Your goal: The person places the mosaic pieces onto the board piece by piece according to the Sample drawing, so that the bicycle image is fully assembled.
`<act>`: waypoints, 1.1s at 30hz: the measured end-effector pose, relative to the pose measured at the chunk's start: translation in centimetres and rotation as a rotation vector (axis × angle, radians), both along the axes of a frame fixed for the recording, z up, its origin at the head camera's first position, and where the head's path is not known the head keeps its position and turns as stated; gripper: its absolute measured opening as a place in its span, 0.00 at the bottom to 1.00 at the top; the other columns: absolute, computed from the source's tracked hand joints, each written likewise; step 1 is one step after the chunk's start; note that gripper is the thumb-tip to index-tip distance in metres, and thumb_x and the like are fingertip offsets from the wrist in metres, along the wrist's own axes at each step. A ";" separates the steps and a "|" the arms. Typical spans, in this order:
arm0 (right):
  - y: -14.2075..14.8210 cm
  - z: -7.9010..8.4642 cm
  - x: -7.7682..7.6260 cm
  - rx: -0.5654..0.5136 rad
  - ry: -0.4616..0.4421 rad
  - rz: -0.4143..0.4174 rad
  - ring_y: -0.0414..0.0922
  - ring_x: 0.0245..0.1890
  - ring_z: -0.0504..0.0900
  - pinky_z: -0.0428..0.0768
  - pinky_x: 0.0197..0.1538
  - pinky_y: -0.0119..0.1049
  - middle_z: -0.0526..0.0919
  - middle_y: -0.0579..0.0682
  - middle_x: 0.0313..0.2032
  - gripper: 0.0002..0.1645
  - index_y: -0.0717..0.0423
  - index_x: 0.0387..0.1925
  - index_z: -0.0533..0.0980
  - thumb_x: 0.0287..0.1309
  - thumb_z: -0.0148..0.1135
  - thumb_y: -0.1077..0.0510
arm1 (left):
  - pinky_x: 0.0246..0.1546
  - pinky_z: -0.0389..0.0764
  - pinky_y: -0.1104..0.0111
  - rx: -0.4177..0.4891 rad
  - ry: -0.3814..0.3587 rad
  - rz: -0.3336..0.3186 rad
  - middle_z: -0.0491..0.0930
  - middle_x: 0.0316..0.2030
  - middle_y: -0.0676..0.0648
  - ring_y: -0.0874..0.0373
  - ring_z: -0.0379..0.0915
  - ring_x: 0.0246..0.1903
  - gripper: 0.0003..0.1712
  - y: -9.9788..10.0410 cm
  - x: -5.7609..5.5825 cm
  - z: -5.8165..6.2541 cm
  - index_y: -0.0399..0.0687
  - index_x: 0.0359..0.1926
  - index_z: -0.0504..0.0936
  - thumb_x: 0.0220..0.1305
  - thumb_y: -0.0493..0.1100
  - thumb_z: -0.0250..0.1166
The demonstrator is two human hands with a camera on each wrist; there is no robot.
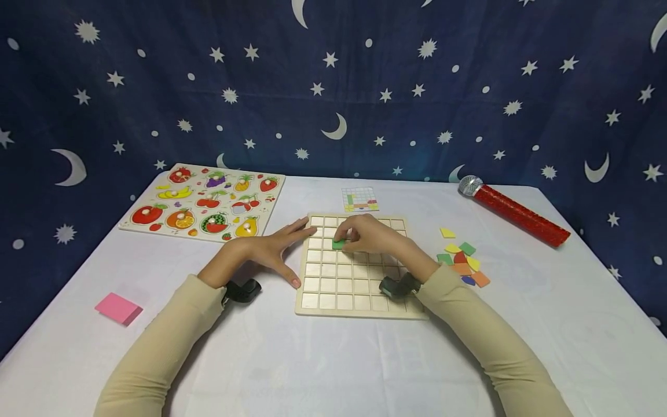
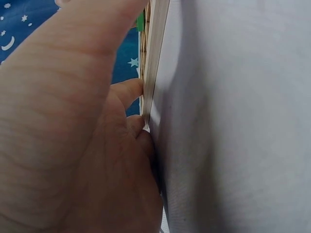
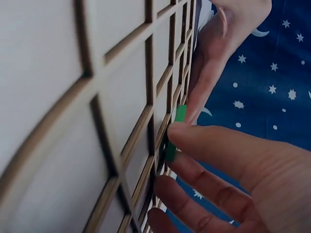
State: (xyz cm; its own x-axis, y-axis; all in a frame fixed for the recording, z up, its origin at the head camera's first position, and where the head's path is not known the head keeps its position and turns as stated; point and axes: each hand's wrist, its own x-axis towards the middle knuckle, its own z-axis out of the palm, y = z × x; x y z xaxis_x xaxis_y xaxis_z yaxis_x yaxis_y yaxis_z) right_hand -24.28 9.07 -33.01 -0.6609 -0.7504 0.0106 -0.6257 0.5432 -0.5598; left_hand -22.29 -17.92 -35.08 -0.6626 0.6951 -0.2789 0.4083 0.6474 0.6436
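Note:
A wooden grid board (image 1: 327, 285) lies on the table in front of the person. The right hand (image 1: 374, 234) is over its upper part and pinches a green square tile (image 1: 338, 244) between thumb and fingertips. In the right wrist view the green tile (image 3: 176, 131) stands tilted against the grid's ridges, with the thumb on one side. Fingers spread, the left hand (image 1: 273, 250) lies at the board's left edge. Its thumb and fingertips touch the side, and the left wrist view shows the board's edge (image 2: 156, 53) against those fingers.
Several coloured tiles (image 1: 461, 268) lie loosely right of the board. Behind it is a small pattern card (image 1: 359, 199). A fruit puzzle board (image 1: 208, 202) sits at back left, a pink paper block (image 1: 118, 308) at left, and a red toy microphone (image 1: 516, 213) at back right.

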 end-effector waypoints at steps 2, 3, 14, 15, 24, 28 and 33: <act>-0.2 -0.2 0.0 -0.008 -0.001 0.008 0.41 0.25 0.74 0.73 0.33 0.30 0.85 0.53 0.40 0.10 0.61 0.40 0.84 0.55 0.69 0.67 | 0.69 0.38 0.39 0.000 -0.004 -0.002 0.23 0.77 0.45 0.42 0.21 0.75 0.73 0.0 0.0 0.0 0.51 0.78 0.42 0.41 0.63 0.79; -0.4 -0.3 0.0 -0.014 -0.003 0.009 0.40 0.24 0.73 0.73 0.32 0.30 0.85 0.53 0.40 0.09 0.61 0.40 0.84 0.55 0.69 0.67 | 0.69 0.38 0.40 -0.001 -0.006 -0.002 0.23 0.77 0.45 0.43 0.20 0.75 0.73 0.1 0.0 0.0 0.51 0.78 0.42 0.41 0.63 0.79; -1.9 -0.2 0.1 -0.013 -0.008 -0.016 0.43 0.31 0.76 0.77 0.37 0.32 0.82 0.54 0.41 0.09 0.61 0.41 0.84 0.57 0.68 0.65 | 0.69 0.38 0.39 -0.005 -0.011 0.002 0.22 0.76 0.44 0.42 0.19 0.75 0.73 -0.2 -0.1 0.3 0.51 0.78 0.41 0.42 0.63 0.79; -1.8 -0.2 0.1 -0.015 -0.009 -0.014 0.43 0.30 0.76 0.76 0.36 0.32 0.82 0.55 0.41 0.09 0.61 0.41 0.84 0.57 0.68 0.65 | 0.69 0.38 0.39 -0.004 -0.011 0.000 0.22 0.76 0.44 0.42 0.19 0.75 0.73 -0.2 -0.1 0.3 0.51 0.78 0.41 0.42 0.63 0.79; -1.3 -0.5 0.2 -0.025 0.020 0.010 0.43 0.29 0.73 0.74 0.36 0.31 0.83 0.53 0.42 0.10 0.61 0.42 0.84 0.57 0.67 0.65 | 0.69 0.38 0.38 -0.008 -0.013 0.001 0.23 0.76 0.45 0.42 0.20 0.75 0.74 0.0 -0.1 0.3 0.52 0.78 0.41 0.41 0.64 0.79; -1.1 -0.5 0.2 -0.014 0.027 0.029 0.47 0.34 0.76 0.76 0.42 0.34 0.83 0.54 0.43 0.10 0.61 0.43 0.83 0.57 0.67 0.65 | 0.69 0.39 0.39 0.002 -0.012 0.000 0.23 0.76 0.44 0.41 0.20 0.75 0.74 -0.1 -0.1 0.1 0.51 0.78 0.41 0.40 0.64 0.79; -0.6 -0.7 0.2 -0.011 0.000 0.027 0.47 0.38 0.76 0.76 0.44 0.36 0.81 0.54 0.45 0.10 0.61 0.43 0.83 0.59 0.65 0.64 | 0.69 0.39 0.39 0.007 -0.012 -0.003 0.23 0.76 0.44 0.42 0.19 0.75 0.74 0.0 -0.1 -0.1 0.52 0.78 0.41 0.40 0.64 0.79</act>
State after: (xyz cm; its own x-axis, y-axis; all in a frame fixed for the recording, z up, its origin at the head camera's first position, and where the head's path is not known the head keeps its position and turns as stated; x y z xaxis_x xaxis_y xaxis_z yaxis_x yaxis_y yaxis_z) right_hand -24.08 8.49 -33.70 -0.6401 -0.7681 0.0191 -0.6401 0.5194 -0.5661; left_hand -22.43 -17.94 -35.18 -0.6574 0.6987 -0.2823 0.4021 0.6421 0.6527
